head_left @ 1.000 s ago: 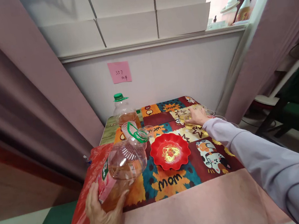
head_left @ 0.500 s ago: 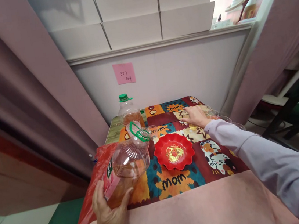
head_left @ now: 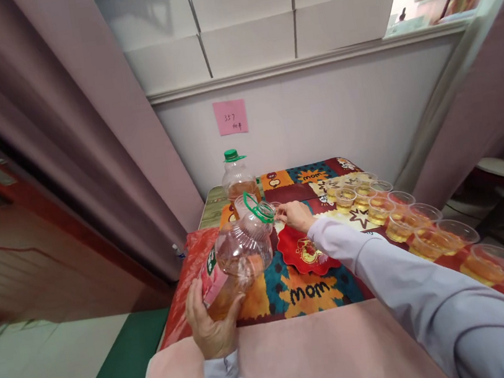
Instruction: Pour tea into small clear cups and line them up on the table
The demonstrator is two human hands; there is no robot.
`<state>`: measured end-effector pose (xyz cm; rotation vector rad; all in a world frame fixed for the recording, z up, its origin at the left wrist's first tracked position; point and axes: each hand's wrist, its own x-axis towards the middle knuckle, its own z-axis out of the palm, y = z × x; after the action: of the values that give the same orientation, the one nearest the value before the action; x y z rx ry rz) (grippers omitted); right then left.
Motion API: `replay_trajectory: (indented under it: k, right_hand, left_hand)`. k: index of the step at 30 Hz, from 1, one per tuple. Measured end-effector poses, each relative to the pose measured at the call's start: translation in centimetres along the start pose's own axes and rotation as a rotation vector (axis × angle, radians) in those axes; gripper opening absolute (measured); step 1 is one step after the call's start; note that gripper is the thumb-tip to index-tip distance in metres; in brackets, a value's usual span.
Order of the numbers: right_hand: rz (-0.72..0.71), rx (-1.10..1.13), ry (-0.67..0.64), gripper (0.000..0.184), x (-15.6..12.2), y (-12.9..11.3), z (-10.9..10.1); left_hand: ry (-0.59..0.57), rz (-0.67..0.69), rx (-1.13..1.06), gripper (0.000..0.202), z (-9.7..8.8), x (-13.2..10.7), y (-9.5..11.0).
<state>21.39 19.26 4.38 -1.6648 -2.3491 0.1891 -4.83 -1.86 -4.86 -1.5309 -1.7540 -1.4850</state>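
My left hand (head_left: 212, 323) is wrapped round the base of a large clear bottle (head_left: 238, 256) with amber liquid and a pink label. The bottle is tilted, its open neck with a green ring pointing toward a small clear cup (head_left: 275, 209). My right hand (head_left: 294, 214) pinches that cup just right of the bottle's mouth, above the far edge of a red scalloped plate (head_left: 305, 251). A second bottle (head_left: 238, 178) with a green cap stands upright behind.
A row of several clear cups (head_left: 394, 219) holding amber liquid runs along the right side of the colourful tablecloth (head_left: 306, 291). Pink cloth covers the near edge. A white wall with a pink note (head_left: 230, 117) lies behind; curtains hang left and right.
My right hand left the cups at the far right and moved left to the small cup by the bottle's mouth. The view shifted, bringing the row of filled cups into sight.
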Motion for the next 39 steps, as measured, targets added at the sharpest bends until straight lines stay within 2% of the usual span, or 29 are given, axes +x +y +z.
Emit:
replay_trajectory:
  k: [3,7,11,15,19,21,24,27,31,34,39]
  right_hand:
    - [0.008,-0.004,0.047,0.029,-1.7,1.0,-1.7]
    - [-0.024,-0.021,0.085,0.03,-6.4,3.1,-3.1]
    - [-0.027,-0.037,0.04,0.026,-10.4,4.4,-2.1]
    - [0.007,-0.049,0.014,0.026,-11.7,4.4,-1.3]
    - [0.018,-0.074,0.019,0.047,-12.8,4.0,-1.9]
    - [0.03,-0.086,0.088,0.057,-14.2,4.0,-1.8]
    - [0.001,-0.077,0.182,0.048,-17.0,4.0,-0.5]
    - [-0.077,-0.096,0.116,0.032,-19.1,3.8,1.5]
    - [-0.096,-0.149,0.065,0.029,-19.1,3.3,2.9]
    - [-0.113,-0.175,0.062,0.038,-18.0,2.9,2.9]
    - [-0.126,-0.158,0.071,0.04,-17.1,2.8,3.2]
  left_hand:
    - [-0.002,0.002,-0.011,0.096,-0.1,-0.1,0.0]
    - [-0.005,0.021,-0.013,0.097,-0.1,0.0,0.1]
    - [0.024,0.056,-0.034,0.097,0.2,0.0,0.1]
    - [0.03,0.067,-0.041,0.096,0.3,0.1,0.1]
    - [0.006,0.038,-0.046,0.095,0.2,0.1,0.2]
    - [-0.001,0.011,-0.052,0.095,0.2,0.1,0.3]
    - [0.006,-0.034,-0.055,0.095,0.2,0.1,0.5]
    - [0.007,-0.052,-0.056,0.096,0.3,0.1,0.6]
    - [-0.007,-0.055,-0.048,0.096,0.3,0.1,0.6]
    - [-0.002,-0.043,-0.043,0.096,0.2,0.0,0.5]
    - [-0.018,0.017,-0.029,0.096,0.1,0.0,0.6]
